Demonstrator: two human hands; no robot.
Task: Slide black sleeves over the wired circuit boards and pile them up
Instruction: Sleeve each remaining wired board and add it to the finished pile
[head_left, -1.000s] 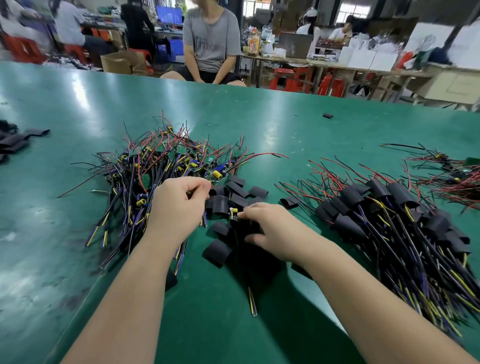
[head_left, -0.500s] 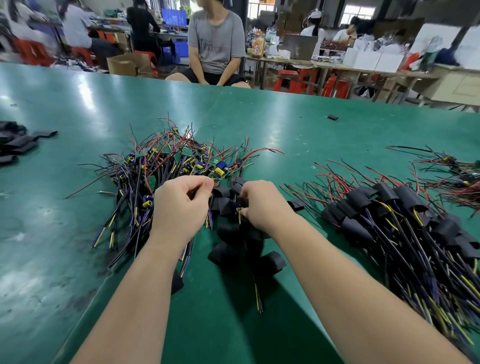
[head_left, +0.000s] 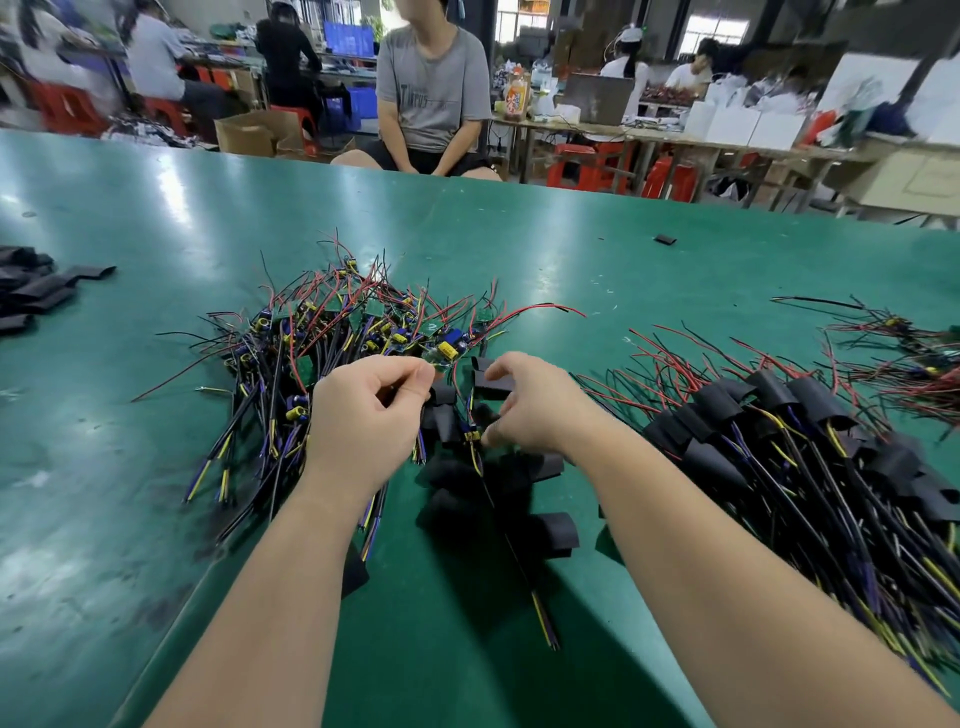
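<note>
A tangled pile of bare wired circuit boards (head_left: 332, 332) lies left of centre on the green table (head_left: 623, 270). My left hand (head_left: 363, 421) pinches one board with a yellow capacitor (head_left: 442, 354) at the pile's near edge. Loose black sleeves (head_left: 540, 525) lie between my hands. My right hand (head_left: 540, 405) curls over them, with a flat black sleeve (head_left: 491, 384) between forefinger and thumb. A pile of sleeved boards (head_left: 779, 436) fans out on the right, its wires trailing toward me.
More black sleeves (head_left: 36, 291) are heaped at the left edge. Another tangle of wired boards (head_left: 914, 358) sits far right. A single stray sleeve (head_left: 665, 239) lies farther back. A person in a grey shirt (head_left: 434, 93) sits across the table.
My right hand moved from the near sleeves up toward the left hand and now has a sleeve in its fingers. My left hand stayed at the pile's edge, holding the board.
</note>
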